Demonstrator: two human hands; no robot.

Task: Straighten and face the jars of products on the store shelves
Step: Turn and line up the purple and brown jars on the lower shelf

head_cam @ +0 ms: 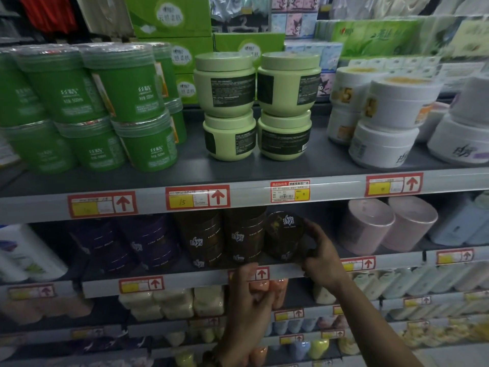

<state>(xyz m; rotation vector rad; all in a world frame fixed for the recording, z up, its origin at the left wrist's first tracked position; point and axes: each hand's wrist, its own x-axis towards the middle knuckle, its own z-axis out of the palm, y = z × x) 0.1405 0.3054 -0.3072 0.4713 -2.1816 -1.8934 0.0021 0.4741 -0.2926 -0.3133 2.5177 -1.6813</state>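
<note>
Grey store shelf [190,280]; right hand [321,256] grips a tipped round brown jar [284,234], left hand [247,295] loosely curled, empty.

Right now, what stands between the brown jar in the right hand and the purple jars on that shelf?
Head view: two stacks of brown jars, logos facing out, stand between the tipped brown jar that the right hand holds and the purple jars.
</note>
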